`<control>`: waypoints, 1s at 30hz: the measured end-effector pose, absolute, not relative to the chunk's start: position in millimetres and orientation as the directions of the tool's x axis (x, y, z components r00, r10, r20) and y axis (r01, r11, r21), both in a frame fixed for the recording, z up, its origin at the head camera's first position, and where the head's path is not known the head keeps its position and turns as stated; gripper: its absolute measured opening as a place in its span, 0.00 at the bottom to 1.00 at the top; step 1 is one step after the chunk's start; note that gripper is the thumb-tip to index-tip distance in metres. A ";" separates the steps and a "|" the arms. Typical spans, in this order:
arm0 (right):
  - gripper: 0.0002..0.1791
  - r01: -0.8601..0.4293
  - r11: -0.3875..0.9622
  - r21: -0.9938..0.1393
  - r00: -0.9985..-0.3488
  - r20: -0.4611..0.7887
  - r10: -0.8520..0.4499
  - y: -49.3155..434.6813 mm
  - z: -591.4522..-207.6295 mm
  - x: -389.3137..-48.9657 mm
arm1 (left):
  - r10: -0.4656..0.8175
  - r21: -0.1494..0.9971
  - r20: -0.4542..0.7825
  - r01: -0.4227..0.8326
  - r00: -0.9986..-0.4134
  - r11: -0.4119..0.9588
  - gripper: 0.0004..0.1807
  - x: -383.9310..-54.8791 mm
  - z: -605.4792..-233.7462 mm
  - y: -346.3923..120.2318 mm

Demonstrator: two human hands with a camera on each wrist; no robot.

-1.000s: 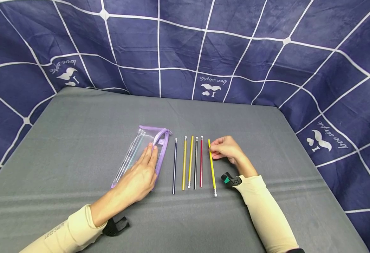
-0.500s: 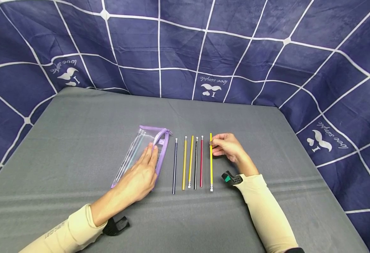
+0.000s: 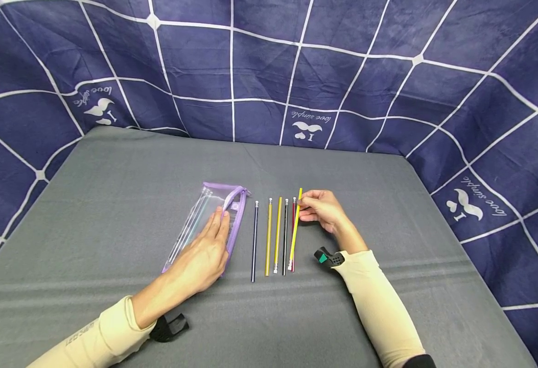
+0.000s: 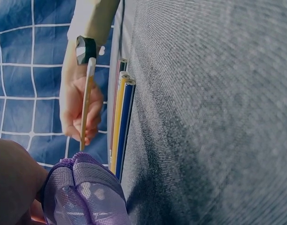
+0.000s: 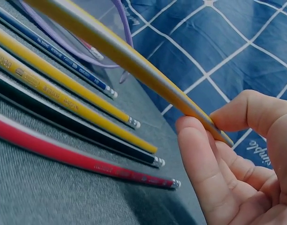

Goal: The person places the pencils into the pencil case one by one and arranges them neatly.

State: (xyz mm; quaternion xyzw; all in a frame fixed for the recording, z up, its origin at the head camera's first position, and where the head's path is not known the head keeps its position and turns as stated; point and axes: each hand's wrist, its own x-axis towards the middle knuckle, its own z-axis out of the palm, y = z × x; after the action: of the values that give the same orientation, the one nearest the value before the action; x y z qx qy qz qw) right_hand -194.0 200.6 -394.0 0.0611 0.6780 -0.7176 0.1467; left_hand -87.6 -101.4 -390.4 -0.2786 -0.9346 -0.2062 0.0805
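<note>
A clear pencil case with purple trim lies left of centre in the head view. My left hand rests on it with straight fingers; its thumb is hidden. Farther right, my right hand pinches a yellow pencil near its upper end, eraser end toward me. In the right wrist view, that pencil is tilted above the others, between thumb and fingers. In the head view it overlaps the red pencil. Beside that lie a black pencil, two yellow pencils and a dark blue pencil.
Grey cloth covers the table. A blue curtain with white grid lines hangs behind and at both sides. Several slim sticks show through the pencil case. Each wrist wears a black strap mount.
My right hand has carried the yellow pencil left and slightly away, from right of the row to over the red pencil, and its tilt has changed. My left hand stays on the case.
</note>
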 end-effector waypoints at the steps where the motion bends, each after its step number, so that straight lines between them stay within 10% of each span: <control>1: 0.05 0.291 -0.043 -0.956 -0.950 -0.284 -0.127 199.7 -394.2 -194.5 | 0.488 0.340 0.265 0.554 -0.832 0.760 0.38 -87.7 -390.5 -101.2; 30: 0.05 0.275 -0.171 -0.946 -0.956 -0.250 -0.152 157.9 -396.1 -206.1 | 0.498 0.332 0.268 0.564 -0.825 0.756 0.38 -88.8 -391.1 -101.8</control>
State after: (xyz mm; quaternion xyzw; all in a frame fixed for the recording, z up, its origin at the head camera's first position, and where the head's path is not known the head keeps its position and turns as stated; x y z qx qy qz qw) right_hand -206.1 157.9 -396.1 0.0489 0.6286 -0.7635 0.1397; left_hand -88.8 -101.8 -391.1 -0.2844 -0.9335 -0.2026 0.0820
